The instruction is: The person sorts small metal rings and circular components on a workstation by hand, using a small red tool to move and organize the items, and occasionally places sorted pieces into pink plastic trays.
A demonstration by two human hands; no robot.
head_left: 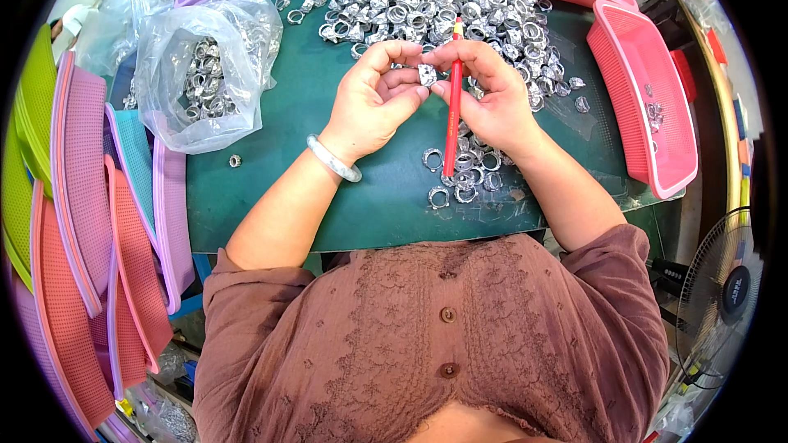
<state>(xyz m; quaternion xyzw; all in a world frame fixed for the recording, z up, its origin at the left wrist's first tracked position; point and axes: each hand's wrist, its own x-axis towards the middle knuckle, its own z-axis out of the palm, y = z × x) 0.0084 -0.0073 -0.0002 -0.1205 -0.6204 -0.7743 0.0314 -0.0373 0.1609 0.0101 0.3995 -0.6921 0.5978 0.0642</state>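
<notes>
A silver ring [427, 75] with a wide patterned face is held up between my two hands, over the middle of the green table. My left hand [368, 107] is closed, its thumb and fingers pinching the ring. My right hand [499, 102] is closed round a red pencil [452, 119], which stands almost upright in the picture, and its fingertips meet the ring's right side. Just beyond my hands spreads a large heap of silver rings [402, 4]. A smaller group of rings [466, 176] lies nearer me, below the pencil.
An opened clear plastic bag [246, 107] of rings stands at the left, near a lone ring [235, 161]. A pink basket [611, 41] with a few rings sits at the right. Stacked colored baskets [82, 139] crowd the left edge. A fan [714, 295] stands at lower right.
</notes>
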